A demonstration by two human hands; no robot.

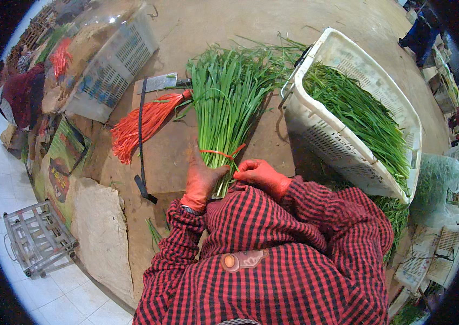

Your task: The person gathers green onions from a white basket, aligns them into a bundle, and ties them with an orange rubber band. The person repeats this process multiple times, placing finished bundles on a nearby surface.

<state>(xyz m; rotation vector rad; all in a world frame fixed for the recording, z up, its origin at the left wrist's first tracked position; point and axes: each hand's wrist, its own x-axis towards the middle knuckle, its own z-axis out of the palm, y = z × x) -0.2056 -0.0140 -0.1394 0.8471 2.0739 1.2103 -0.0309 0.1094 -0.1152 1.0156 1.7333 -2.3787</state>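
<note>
A bundle of long green leaves, likely garlic chives [223, 105], lies in front of me with its pale stem ends towards my body. A red plastic tie [218, 152] circles the stems, and a loose end sticks out to the right. My left hand [203, 178], in an orange rubber glove, grips the stems from the left, its thumb across them just below the tie. My right hand [262, 175], gloved alike, has its fingertips pinched on a thin green blade [236, 165] at the bundle's right edge.
A cleaver [162, 83] and a bunch of red plastic strips [152, 122] lie left of the bundle, crossed by a black strap [141, 134]. At right, a tilted white crate [314, 118] holds more leaves [351, 109]. Another person [22, 95] is at far left, near a metal folding cart [40, 237].
</note>
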